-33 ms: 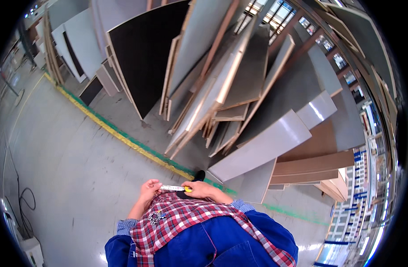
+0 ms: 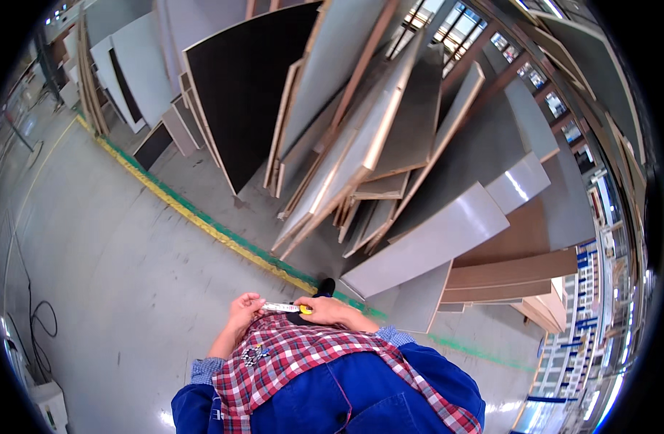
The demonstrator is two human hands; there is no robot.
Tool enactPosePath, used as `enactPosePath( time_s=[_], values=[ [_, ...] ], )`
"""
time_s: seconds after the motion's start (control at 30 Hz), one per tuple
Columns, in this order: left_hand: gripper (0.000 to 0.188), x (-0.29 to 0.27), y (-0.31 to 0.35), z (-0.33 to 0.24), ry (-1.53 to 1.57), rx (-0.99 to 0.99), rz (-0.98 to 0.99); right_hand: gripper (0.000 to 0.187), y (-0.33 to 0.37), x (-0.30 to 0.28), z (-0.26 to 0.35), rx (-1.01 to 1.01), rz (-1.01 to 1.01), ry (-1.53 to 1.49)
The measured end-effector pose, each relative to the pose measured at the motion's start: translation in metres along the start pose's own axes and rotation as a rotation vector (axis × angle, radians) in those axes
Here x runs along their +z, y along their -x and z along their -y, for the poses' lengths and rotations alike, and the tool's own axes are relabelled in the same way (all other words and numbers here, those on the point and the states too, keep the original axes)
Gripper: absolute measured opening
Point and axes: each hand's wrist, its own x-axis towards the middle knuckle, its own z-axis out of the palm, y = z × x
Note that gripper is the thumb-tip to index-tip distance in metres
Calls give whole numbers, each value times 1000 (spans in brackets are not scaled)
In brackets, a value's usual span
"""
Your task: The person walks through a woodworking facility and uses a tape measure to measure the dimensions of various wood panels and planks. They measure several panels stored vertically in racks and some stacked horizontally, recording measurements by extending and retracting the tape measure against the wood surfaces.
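A yellow tape measure (image 2: 306, 309) sits in my right hand (image 2: 324, 311), whose fingers are closed around its case. From the case a short length of white blade (image 2: 280, 307) stretches leftward. My left hand (image 2: 245, 307) pinches the blade's free end between thumb and fingers. Both hands are held close in front of my waist, over a red checked apron (image 2: 295, 354) worn above blue work clothes. A dark patch shows just under the tape measure, partly covered by my right hand. The tip of one black shoe (image 2: 326, 286) appears beyond the hands.
Ahead, many large boards lean in racks, among them a black panel (image 2: 248, 94) and a pale grey panel (image 2: 433, 239) close on the right. A yellow and green floor line (image 2: 194, 217) runs before them. At the left lies a coiled black cable (image 2: 42, 322).
The boards and floor line sit slightly farther right in the picture, as the view has turned a little. Both hands and the tape measure hold nearly the same pose.
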Motion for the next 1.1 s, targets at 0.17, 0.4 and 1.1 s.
enactPosePath(
  time_s=[0.17, 0.4, 1.1],
  values=[
    [18, -38, 33, -6, 115, 40, -25, 42, -33, 36, 31, -176, -26, 63],
    [18, -66, 46, -19, 144, 180, -75, 44, -74, 48, 70, -291, 53, 49],
    [16, -208, -25, -210, 0, 323, -367, 43, -311, -5, 229, -484, 202, -73]
  ],
)
